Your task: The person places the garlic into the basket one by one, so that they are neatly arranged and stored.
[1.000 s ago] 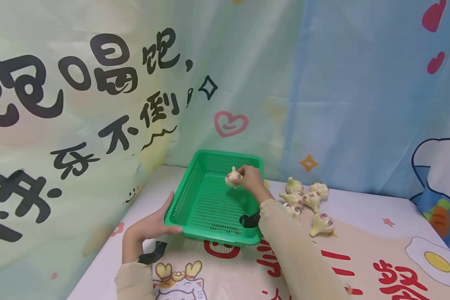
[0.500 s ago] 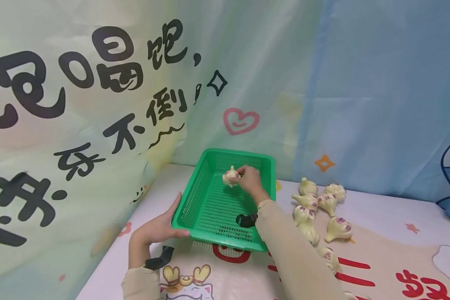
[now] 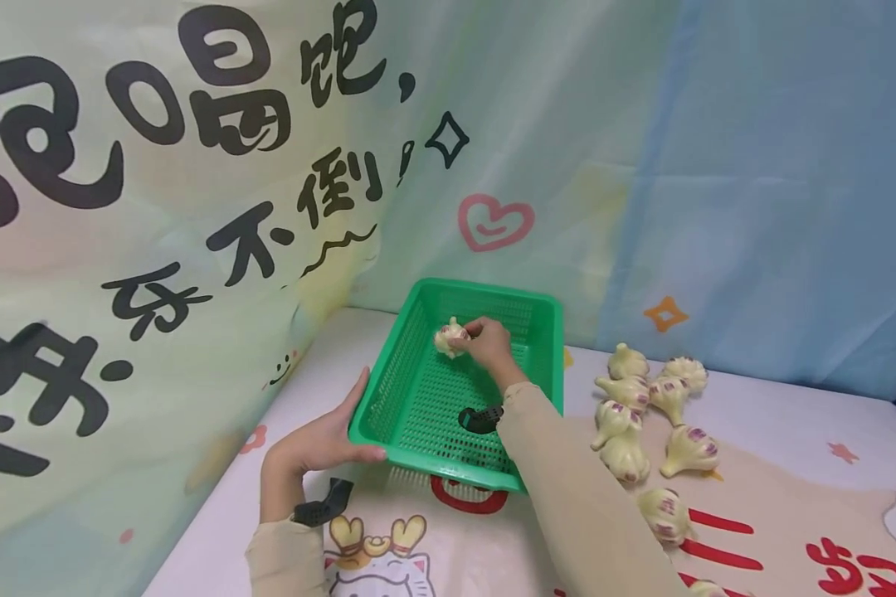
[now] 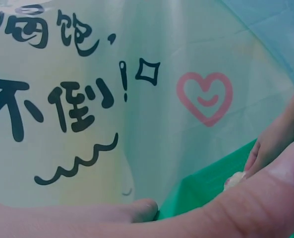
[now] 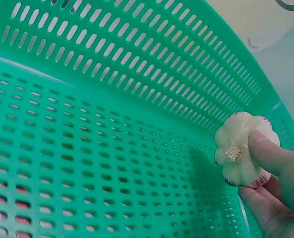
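Observation:
A green plastic basket with slotted walls sits on the table, tilted in the head view. My left hand rests against its near left corner, thumb along the front rim and straight fingers along the left side. In the left wrist view the thumb fills the foreground. Inside the basket's walls my right hand pinches a garlic bulb between thumb and fingers. The right wrist view shows that bulb's root end facing the camera, above the basket floor; whether it touches the floor is unclear.
Several garlic bulbs lie on the table right of the basket, some partly behind the right sleeve. A printed cloth covers the table. Behind and to the left hang printed curtains close to the basket's far edge.
The right hand has moved slightly left and lower within the basket, still pinching the garlic bulb. My left hand stays at the corner. The head view has shifted right, bringing more bulbs into sight.

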A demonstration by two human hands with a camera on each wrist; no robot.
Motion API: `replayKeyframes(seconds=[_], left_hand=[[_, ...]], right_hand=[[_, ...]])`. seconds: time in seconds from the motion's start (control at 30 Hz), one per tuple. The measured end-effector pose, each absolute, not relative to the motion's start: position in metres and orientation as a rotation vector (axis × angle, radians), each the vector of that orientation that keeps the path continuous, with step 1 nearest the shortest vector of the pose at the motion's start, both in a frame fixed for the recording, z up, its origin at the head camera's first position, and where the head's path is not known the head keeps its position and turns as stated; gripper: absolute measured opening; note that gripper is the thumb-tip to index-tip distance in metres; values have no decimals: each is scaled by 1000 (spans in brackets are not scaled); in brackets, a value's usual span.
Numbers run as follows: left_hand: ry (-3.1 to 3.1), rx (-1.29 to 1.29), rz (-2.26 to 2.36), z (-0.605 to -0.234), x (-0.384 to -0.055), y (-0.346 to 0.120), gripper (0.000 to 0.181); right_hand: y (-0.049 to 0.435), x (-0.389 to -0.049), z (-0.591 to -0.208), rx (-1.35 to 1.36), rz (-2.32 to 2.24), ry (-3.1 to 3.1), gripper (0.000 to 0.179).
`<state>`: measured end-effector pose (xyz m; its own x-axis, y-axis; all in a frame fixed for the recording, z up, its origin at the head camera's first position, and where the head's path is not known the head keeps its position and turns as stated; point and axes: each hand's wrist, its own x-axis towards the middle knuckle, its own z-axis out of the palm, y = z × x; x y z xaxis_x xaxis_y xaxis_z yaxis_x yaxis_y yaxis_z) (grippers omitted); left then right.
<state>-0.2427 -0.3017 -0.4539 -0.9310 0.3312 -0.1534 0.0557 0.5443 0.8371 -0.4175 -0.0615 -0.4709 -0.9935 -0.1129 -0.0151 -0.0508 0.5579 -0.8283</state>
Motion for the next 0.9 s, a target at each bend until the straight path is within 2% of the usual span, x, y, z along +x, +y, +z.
replayKeyframes(seconds=[0.9], left_hand=[[2474, 317, 1359, -456, -247, -304, 124]], right_hand=[[-82, -423, -480, -147, -1446, 2671, 40]])
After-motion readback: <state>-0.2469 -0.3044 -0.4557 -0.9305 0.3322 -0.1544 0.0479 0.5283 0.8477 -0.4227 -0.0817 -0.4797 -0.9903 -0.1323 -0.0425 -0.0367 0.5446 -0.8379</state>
